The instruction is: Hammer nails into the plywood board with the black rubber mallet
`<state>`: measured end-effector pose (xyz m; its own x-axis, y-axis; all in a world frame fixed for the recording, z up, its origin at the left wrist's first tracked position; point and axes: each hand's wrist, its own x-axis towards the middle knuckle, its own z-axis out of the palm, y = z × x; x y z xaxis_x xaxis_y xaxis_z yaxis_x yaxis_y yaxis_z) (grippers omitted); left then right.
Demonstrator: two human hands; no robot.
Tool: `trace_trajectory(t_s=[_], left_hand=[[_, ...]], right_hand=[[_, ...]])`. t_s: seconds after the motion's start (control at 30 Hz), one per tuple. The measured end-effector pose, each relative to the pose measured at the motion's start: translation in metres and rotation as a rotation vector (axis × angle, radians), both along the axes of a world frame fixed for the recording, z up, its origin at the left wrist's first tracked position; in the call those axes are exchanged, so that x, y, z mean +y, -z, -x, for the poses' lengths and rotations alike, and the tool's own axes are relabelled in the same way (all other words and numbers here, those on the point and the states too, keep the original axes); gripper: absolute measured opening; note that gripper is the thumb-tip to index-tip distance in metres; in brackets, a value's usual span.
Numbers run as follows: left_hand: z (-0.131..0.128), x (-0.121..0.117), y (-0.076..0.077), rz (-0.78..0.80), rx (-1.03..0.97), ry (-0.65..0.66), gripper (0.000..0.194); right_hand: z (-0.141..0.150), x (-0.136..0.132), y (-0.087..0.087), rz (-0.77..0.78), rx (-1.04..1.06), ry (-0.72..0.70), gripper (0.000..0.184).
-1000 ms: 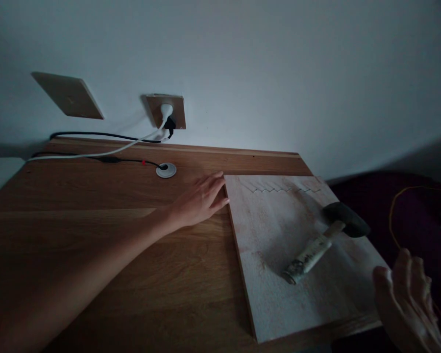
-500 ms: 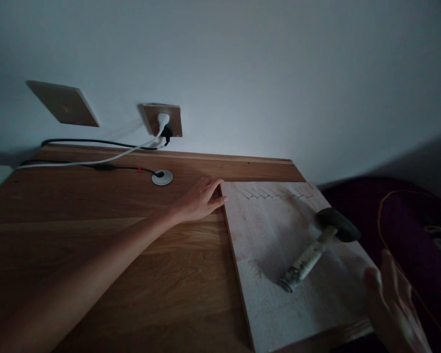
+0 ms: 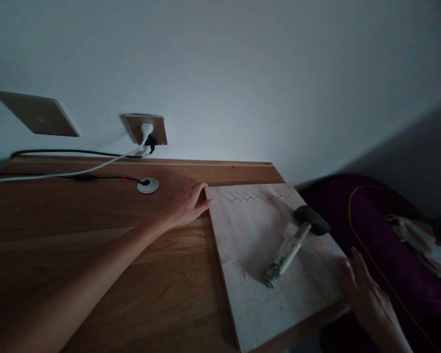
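A pale whitish board (image 3: pixel 250 274) lies on the right end of a wooden desk (image 3: pixel 95 245). On the board rests a mallet (image 3: pixel 294 240) with a black head and a worn light handle. My left hand (image 3: pixel 186 203) lies flat on the desk, fingers stretched out, its fingertips against the board's far left edge. At the board's right edge, my right hand (image 3: pixel 367 294) is open with its fingers touching the near right side. Neither hand holds anything.
A wall socket (image 3: pixel 147 129) with white and black plugs sits above the desk; cables run left along the back. A round cable grommet (image 3: pixel 148 185) is set in the desk. To the right is dark purple fabric (image 3: pixel 389 235) with a thin yellow cord and a light cloth (image 3: pixel 422 240).
The view has swung to the right. My right hand has risen and moved in to the board's right edge. My left hand stays at the board's far left edge.
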<state>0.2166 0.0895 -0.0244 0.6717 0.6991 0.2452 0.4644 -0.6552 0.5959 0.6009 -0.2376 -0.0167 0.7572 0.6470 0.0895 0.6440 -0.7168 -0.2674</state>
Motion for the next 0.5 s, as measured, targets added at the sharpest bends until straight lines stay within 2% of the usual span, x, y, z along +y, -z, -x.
trace_trajectory(t_s=[0.17, 0.27, 0.37, 0.43, 0.5], left_hand=[[0.019, 0.004, 0.001, -0.067, -0.024, -0.038, 0.037], [0.041, 0.001, 0.002, -0.127, -0.026, -0.043, 0.036], [0.069, -0.011, -0.001, -0.179, -0.017, -0.105, 0.038], [0.090, -0.022, -0.004, -0.193, -0.015, -0.156, 0.043], [0.112, -0.032, -0.006, -0.200, -0.017, -0.215, 0.046]], right_hand=[[0.020, -0.011, -0.001, -0.045, 0.046, -0.048, 0.085], [0.034, -0.021, 0.007, -0.093, 0.049, -0.112, 0.078], [0.043, -0.032, 0.013, -0.123, 0.047, -0.158, 0.073], [0.048, -0.040, 0.013, -0.105, 0.040, -0.234, 0.072], [0.054, -0.047, 0.013, -0.099, 0.018, -0.383, 0.071]])
